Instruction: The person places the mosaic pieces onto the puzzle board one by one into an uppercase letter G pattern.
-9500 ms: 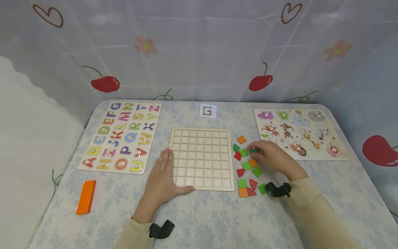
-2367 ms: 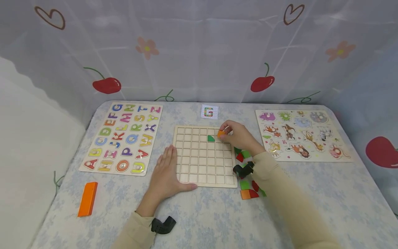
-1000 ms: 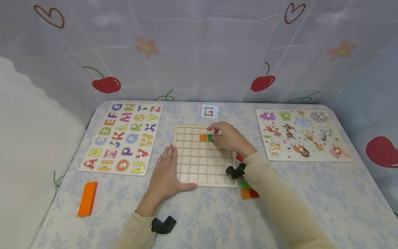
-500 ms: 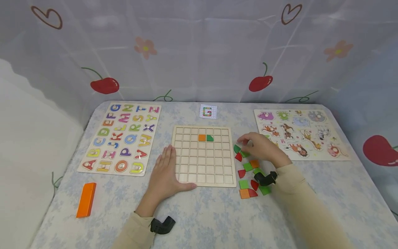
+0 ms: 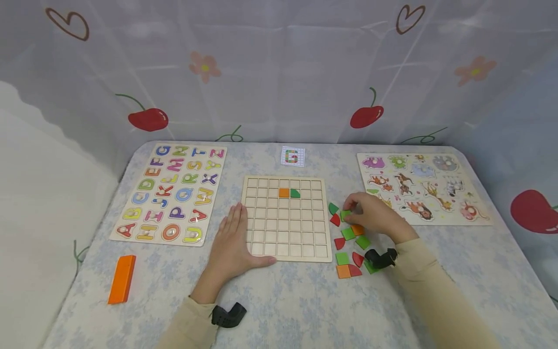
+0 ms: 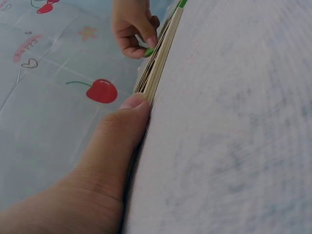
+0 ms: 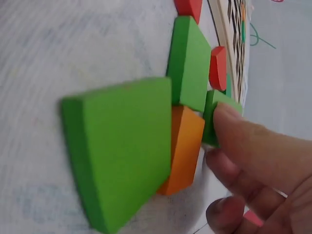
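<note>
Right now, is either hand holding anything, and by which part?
The right hand pinches a small green square wooden tile by its edges. The left hand holds nothing, resting flat against the wooden grid board.

Grid board (image 5: 285, 220) pale matt wood; tiles (image 5: 348, 233) smooth painted wood
</note>
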Demonstrator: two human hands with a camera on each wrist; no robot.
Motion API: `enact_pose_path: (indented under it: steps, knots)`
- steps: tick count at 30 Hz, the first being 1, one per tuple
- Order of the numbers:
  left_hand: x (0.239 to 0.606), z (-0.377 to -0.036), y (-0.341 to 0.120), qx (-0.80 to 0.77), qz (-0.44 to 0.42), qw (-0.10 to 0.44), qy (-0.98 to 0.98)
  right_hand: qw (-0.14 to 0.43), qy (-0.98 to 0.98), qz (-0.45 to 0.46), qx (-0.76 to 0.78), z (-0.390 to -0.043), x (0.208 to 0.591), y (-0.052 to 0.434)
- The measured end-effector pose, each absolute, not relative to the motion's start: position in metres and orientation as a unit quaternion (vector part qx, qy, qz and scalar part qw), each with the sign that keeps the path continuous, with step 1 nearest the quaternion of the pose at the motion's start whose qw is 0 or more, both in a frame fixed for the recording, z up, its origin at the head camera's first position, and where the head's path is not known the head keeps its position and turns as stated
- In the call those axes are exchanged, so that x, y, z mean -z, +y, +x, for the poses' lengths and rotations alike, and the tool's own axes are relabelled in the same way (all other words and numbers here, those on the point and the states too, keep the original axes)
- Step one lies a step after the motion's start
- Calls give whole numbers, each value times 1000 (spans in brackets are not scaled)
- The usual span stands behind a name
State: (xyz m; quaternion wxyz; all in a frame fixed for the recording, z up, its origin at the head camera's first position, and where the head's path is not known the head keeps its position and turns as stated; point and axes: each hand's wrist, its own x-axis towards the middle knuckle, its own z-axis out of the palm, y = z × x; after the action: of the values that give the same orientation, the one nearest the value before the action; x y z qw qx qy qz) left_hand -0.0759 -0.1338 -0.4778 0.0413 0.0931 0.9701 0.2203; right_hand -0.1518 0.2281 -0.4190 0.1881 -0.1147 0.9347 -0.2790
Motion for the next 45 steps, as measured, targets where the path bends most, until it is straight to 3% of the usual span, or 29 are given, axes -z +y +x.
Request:
enact_pose_path:
  steps: [10,30,45]
  knots:
    - [478,-76,-135,-221,92,43,970,159,919,-122,339,-166,418,221]
    - [476,-77,-134,-214,92,50,971,138,898,-145,393,-197,423,90]
    - [477,-76,-134,-216,93,47,971,110,925,-152,330,-199,430,62]
